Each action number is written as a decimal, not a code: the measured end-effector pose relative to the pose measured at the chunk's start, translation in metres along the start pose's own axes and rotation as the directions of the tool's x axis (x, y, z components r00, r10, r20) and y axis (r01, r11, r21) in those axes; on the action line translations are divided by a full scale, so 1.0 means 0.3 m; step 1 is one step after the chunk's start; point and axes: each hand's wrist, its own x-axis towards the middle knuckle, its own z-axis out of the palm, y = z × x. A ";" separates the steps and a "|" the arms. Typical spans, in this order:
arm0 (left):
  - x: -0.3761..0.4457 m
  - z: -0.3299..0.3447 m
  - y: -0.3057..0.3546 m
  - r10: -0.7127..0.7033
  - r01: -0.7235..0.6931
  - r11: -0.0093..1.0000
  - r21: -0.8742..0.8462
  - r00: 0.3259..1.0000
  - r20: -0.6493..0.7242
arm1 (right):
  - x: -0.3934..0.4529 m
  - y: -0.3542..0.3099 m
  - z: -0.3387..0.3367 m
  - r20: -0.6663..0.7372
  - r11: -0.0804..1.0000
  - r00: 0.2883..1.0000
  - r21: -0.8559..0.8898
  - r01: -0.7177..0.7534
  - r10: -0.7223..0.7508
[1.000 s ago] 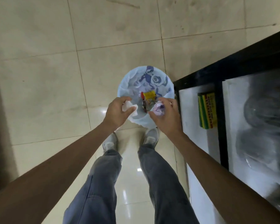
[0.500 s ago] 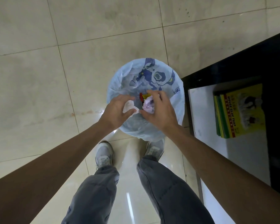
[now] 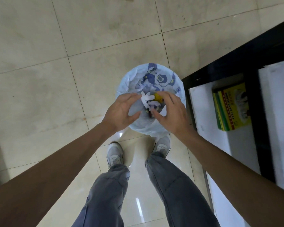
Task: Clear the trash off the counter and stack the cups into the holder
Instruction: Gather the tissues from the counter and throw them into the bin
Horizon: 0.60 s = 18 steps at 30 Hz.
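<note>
On the left, the left hand (image 3: 121, 110) hangs over the left rim of the lined bin (image 3: 179, 86), fingers spread wide and holding nothing. Just right of its fingertips a crumpled white paper (image 3: 145, 98) sits directly below and between both hands, inside the bin's mouth, among other trash, including a yellow wrapper (image 3: 158, 97). The right hand (image 3: 172, 112) is over the right rim, also open and empty. I judge the trash is released, so next both hands must turn toward the counter. No cups or holder are in view. At the right, on a white shelf (image 3: 203, 112), a yellow pack (image 3: 234, 105) reads "MOUSE GLUE TRAP".
</note>
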 end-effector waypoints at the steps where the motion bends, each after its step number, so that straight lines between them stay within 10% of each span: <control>1: -0.018 -0.028 0.017 0.011 -0.011 1.000 0.016 1.000 0.002 | -0.017 -0.020 -0.029 0.003 1.000 1.000 0.000 -0.012 0.012; 18: -0.430 -0.569 0.398 0.403 -0.378 0.879 0.291 0.915 -0.029 | -0.425 -0.512 -0.496 -0.244 0.995 0.966 -0.026 -0.093 0.084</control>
